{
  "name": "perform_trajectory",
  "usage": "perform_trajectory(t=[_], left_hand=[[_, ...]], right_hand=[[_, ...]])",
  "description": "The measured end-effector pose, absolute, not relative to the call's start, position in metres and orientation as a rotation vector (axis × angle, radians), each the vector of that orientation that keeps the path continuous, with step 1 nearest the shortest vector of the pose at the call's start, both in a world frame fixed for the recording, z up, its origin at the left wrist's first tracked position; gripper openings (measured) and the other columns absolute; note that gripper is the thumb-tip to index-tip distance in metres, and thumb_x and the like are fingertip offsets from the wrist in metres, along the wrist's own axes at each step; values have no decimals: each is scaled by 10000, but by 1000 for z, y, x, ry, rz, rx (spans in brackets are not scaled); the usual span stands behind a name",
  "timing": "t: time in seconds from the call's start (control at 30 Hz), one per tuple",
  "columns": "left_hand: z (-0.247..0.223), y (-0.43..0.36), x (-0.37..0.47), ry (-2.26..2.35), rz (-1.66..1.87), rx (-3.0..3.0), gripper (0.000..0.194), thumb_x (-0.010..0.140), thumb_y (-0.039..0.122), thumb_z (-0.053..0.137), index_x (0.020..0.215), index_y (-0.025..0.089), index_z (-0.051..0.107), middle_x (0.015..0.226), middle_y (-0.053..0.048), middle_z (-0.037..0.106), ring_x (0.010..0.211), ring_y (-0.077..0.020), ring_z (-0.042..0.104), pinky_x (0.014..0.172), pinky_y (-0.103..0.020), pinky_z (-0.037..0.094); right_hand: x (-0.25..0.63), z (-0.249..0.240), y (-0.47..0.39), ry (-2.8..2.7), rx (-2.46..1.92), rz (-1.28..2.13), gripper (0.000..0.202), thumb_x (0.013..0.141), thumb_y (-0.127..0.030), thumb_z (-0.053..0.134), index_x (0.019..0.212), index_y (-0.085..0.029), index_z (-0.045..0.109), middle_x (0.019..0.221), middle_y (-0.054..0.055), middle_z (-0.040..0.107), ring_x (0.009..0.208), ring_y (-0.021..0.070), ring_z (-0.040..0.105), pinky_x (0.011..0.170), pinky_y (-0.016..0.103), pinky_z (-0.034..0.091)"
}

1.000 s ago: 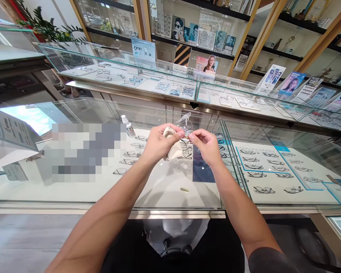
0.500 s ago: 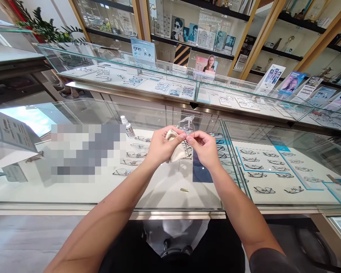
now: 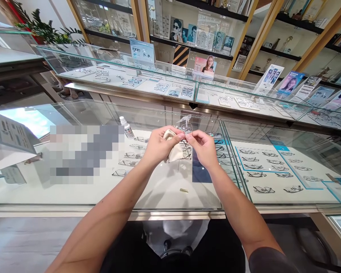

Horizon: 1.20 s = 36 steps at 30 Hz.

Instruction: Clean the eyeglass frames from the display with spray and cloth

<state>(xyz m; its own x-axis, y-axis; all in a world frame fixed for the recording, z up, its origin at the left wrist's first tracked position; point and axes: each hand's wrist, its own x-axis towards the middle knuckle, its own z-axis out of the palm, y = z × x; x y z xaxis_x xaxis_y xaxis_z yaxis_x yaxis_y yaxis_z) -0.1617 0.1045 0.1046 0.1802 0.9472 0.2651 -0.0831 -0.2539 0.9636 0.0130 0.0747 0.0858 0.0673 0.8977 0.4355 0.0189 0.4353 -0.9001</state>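
Note:
Above the glass counter, both hands meet fingertip to fingertip. My left hand is closed on a cream cloth, which bunches at the thumb and hangs below it. Thumb and index finger of my right hand are pinched together, touching the left fingertips; what lies between them is too small to make out. Just beyond the fingers stands a clear plastic piece like a spray nozzle, its lower part hidden. Eyeglasses show behind the cloth, apparently under the glass.
A white bottle stands left of my hands. Rows of eyeglasses lie in the showcase on the right. A small gold-coloured bar is near the front. At left is a folded display card; a second glass showcase runs behind.
My hands stay together with almost no movement. The cloth has opened out slightly beneath the left thumb, and the view has shifted a little.

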Motion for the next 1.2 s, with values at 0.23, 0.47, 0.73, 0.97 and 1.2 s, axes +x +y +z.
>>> perform_trajectory(t=[0.23, 0.47, 0.73, 0.97, 1.2], left_hand=[[110, 105, -166, 884, 1119, 1454, 415, 711, 530, 942, 826, 181, 749, 703, 1, 673, 575, -114, 520, 519, -240, 395], [113, 103, -167, 871, 1151, 1442, 388, 743, 519, 933, 892, 194, 782, 728, 7, 659, 613, -108, 518, 556, -230, 411], [110, 107, -169, 842, 1152, 1454, 426, 718, 531, 944, 902, 185, 776, 777, -13, 706, 589, -109, 534, 533, -242, 416], [109, 101, -163, 837, 1209, 1601, 400, 744, 534, 917, 819, 180, 748, 715, -7, 685, 583, -116, 508, 556, -265, 404], [105, 97, -157, 905, 1275, 1612, 394, 782, 552, 894, 844, 186, 762, 791, -26, 733, 652, -139, 565, 610, -277, 434]], right_hand=[[15, 84, 76, -1387, -943, 779, 375, 932, -602, 760, 864, -233, 749, 868, 25, 733, 843, 201, 679, 815, 340, 553], [17, 88, 75, -1418, -909, 781, 338, 951, -563, 754, 852, -239, 739, 868, 22, 724, 838, 198, 661, 824, 346, 535], [15, 87, 75, -1370, -874, 813, 251, 932, -486, 790, 909, -241, 742, 925, 18, 742, 872, 194, 679, 836, 344, 541], [14, 87, 74, -1304, -873, 810, 279, 880, -499, 845, 922, -244, 741, 906, 13, 757, 813, 184, 689, 797, 342, 575], [12, 85, 73, -1291, -891, 742, 282, 895, -507, 834, 897, -242, 736, 876, 11, 754, 817, 190, 697, 817, 356, 578]])
